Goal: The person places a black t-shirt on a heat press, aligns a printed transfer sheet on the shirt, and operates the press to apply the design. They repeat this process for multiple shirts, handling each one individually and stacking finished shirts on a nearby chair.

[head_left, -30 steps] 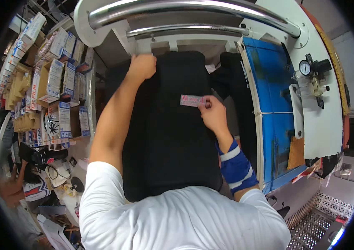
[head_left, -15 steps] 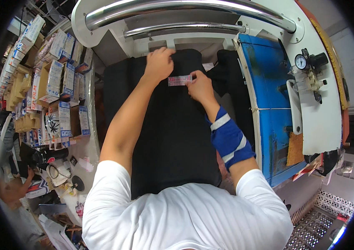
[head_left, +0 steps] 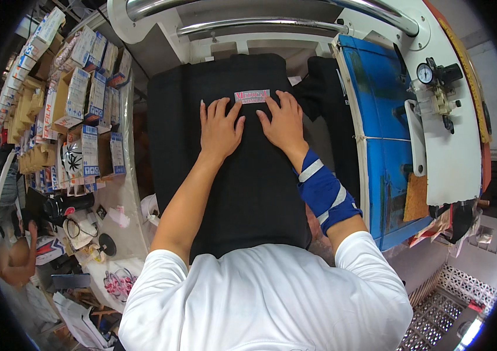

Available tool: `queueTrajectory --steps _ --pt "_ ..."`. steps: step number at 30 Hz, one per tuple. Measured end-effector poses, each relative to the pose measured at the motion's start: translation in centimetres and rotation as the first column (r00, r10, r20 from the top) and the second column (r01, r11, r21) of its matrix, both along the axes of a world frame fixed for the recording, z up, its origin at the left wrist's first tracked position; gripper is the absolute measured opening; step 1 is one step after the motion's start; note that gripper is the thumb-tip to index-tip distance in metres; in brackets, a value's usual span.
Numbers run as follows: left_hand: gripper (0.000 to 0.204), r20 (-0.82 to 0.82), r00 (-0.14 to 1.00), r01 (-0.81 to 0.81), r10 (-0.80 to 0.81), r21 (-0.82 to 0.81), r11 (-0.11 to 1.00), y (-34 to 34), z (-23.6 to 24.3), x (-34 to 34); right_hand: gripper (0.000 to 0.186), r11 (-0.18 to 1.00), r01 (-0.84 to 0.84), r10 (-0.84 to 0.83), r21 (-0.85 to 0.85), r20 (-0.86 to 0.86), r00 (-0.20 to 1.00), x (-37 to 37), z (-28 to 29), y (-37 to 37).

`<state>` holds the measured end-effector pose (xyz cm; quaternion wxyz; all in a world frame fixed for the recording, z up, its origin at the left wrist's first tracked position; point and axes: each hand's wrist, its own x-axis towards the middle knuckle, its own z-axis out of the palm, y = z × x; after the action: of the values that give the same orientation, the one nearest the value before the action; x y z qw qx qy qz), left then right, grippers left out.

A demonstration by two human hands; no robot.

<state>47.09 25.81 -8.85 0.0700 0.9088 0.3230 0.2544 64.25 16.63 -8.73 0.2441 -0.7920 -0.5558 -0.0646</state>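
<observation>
A black fabric piece (head_left: 236, 193) lies spread in front of me, with a small pale rectangular label (head_left: 252, 95) bearing pink lettering near its upper middle. My left hand (head_left: 220, 130) rests open on the fabric, fingertips at the label's lower left. Opposite it, my right hand (head_left: 283, 123) is also open, fingers apart, with fingertips touching the fabric at the label's right end. A blue sleeve band (head_left: 327, 193) with pale stripes covers my right forearm.
At right is a blue press platen (head_left: 377, 99) beside a pressure gauge (head_left: 425, 74). A chrome bar (head_left: 260, 26) crosses the back. Cardboard boxes (head_left: 73, 99) are stacked at left. A co-worker's arm (head_left: 26, 257) shows at lower left.
The label has moved up and left and now lies on the fabric, released by my right hand. My left hand has come down toward me, and both hands' fingers have spread out.
</observation>
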Motion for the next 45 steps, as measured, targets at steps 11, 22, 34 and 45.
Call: queueTrajectory --steps 11,22,34,45 --pt "0.033 0.033 0.999 0.004 -0.003 -0.04 0.999 0.1 -0.7 -1.0 0.034 0.996 -0.041 0.04 0.077 0.022 0.999 -0.5 -0.8 -1.0" --pt "0.036 0.001 1.0 -0.021 0.021 -0.053 0.998 -0.7 -0.3 -1.7 0.028 0.99 -0.088 0.085 0.107 0.029 0.996 -0.5 -0.8 -1.0" --pt "0.037 0.031 0.999 -0.028 0.03 -0.062 0.998 -0.6 -0.4 -1.8 0.028 0.99 -0.093 0.089 0.105 0.044 0.995 -0.6 -0.7 -1.0" --pt "0.035 0.045 0.999 -0.021 0.024 -0.063 0.998 -0.8 -0.5 -2.0 0.027 0.988 -0.1 0.097 0.118 0.027 0.995 -0.5 -0.6 -0.9"
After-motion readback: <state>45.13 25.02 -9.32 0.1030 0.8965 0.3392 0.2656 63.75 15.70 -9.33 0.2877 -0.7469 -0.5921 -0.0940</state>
